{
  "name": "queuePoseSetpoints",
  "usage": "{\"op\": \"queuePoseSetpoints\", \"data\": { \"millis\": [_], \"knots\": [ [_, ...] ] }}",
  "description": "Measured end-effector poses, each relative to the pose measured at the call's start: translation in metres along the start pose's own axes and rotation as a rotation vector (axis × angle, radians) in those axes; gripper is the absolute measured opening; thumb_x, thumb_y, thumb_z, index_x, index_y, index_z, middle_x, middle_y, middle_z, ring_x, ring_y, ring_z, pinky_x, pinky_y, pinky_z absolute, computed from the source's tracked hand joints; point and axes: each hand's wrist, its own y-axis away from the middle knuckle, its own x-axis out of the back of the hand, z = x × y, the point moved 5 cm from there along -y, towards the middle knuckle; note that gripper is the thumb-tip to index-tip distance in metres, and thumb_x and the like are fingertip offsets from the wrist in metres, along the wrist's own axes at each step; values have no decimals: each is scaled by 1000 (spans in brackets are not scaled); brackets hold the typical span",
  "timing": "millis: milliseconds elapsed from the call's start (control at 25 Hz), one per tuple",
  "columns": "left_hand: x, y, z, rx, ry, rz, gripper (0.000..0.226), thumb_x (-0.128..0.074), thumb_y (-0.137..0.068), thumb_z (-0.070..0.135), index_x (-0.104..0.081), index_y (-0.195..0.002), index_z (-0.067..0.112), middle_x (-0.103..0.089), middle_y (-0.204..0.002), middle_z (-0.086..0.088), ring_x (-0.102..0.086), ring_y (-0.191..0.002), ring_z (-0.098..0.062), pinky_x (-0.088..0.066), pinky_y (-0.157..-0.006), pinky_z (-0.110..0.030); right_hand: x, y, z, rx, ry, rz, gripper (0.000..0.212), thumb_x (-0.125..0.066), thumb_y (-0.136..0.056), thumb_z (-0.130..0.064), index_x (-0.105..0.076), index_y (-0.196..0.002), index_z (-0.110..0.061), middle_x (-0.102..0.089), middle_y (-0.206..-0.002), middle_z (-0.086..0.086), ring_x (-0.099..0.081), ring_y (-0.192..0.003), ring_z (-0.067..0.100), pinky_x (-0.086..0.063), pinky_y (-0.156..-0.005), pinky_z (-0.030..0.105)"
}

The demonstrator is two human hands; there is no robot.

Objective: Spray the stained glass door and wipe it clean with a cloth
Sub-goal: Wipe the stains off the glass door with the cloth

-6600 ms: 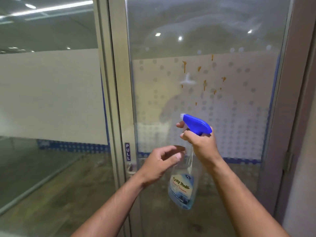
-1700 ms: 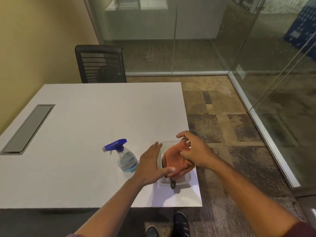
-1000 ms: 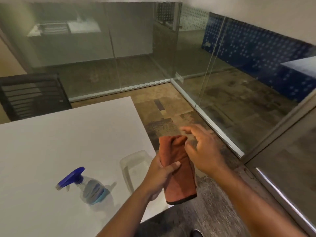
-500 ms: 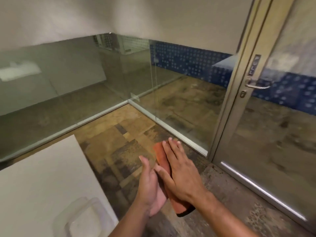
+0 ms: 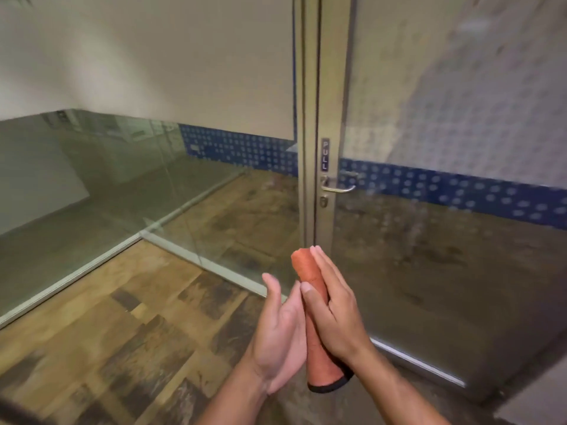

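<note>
- Folded cloth upright at lower centre, pressed between right hand and left hand.
- Right hand wrapped over cloth, grasping; left hand flat and released, palm against cloth's side.
- Door at right of frame, apart from cloth; drip streaks visible below blue band, suggesting spraying done.
- No stains visible in this view; upper glass blurred.
- Wiping not yet begun; whole wipe left.

Glass door upper part cut off; cloth partly hidden between hands
</note>
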Motion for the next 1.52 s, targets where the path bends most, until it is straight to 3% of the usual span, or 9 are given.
{"op": "queuePoseSetpoints", "data": {
  "millis": [200,360,520,680,920,1040,1240,1360,1520],
  "knots": [
    [6,-103,-4,4,-326,34,87,-21,-96,83,-44,-163,33,-49,-172,7,-42,-161,-8,-33,-133,-31,57,-66,31,-118,-177,277,57,-57,-101,-26,-52,-158,-25,-61,-157,-4,-56,-143,4,-43,-121,30],
    [35,-192,23,-240,-1076,152,78,-24,-102,74,-52,-160,31,-51,-167,13,-40,-161,-11,-30,-135,-48,99,-131,57,-241,-559,466,35,-45,-110,-5,-63,-141,-5,-82,-112,12,-78,-94,13,-61,-79,21],
    [36,-282,63,-431,-1342,65,93,-12,-97,89,-53,-158,32,-49,-169,9,-32,-165,-11,-28,-134,-52,138,-183,69,-318,-861,591,36,-52,-108,-20,-64,-139,-7,-75,-129,21,-75,-107,28,-66,-82,43],
    [19,-369,101,-586,-1472,4,81,-20,-103,76,-52,-159,27,-48,-170,1,-29,-166,-19,-27,-133,-56,174,-219,71,-231,-940,691,46,-66,-93,-34,-68,-137,-19,-73,-133,20,-73,-113,34,-65,-84,60],
    [-39,-476,154,-948,-1636,59,71,-32,-106,63,-58,-152,17,-48,-168,-15,-30,-165,-39,-27,-131,-59,240,-250,60,-54,-342,984,39,-57,-107,-22,-64,-144,-26,-76,-135,6,-75,-117,25,-61,-96,53],
    [-70,-526,177,-1109,-1721,133,69,-37,-106,62,-56,-152,14,-43,-170,-21,-30,-164,-45,-27,-129,-64,286,-266,47,41,1,1099,62,-57,-98,-38,-52,-158,-25,-57,-160,-5,-53,-148,11,-40,-127,47],
    [-104,-588,205,-1345,-1821,238,69,-44,-108,58,-47,-159,12,-23,-181,-22,-18,-170,-43,-19,-133,-65,380,-304,16,270,484,1261,68,-48,-104,-41,-38,-166,-15,-33,-175,7,-28,-163,16,-22,-132,26],
    [-111,-616,208,-1450,-1826,240,73,-42,-110,58,-38,-167,11,-19,-183,-21,-16,-171,-41,-19,-135,-63,433,-327,23,327,673,1312,67,-49,-106,-33,-36,-165,-5,-29,-175,19,-27,-164,31,-24,-133,39],
    [-103,-644,198,-1515,-1838,302,79,-33,-113,60,-26,-173,9,-15,-183,-21,-13,-171,-41,-15,-137,-63,471,-354,67,170,823,1383,69,-53,-105,-33,-34,-166,-6,-26,-176,21,-25,-163,41,-27,-130,58]
  ]
}}
